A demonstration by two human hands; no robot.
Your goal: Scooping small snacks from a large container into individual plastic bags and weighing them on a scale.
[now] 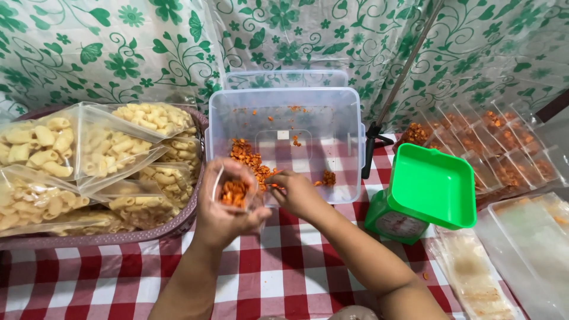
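While my left hand [222, 207] is cupping a small clear bag [232, 191], fingers wrapped round it and mouth held open, my right hand [294, 192] is pinching orange snack pieces [249, 159] at the edge of the clear plastic tub [284, 142] on the checked bench [278, 278]. The bag is looking approx. part-filled; the tub is nearly bare, w/ only a small heap remaining. Filled orange packs [504, 160] are lying at right behind the green scale [427, 189], still unloaded. Macaroni bags [89, 166] are filling a basket [189, 216] at left.
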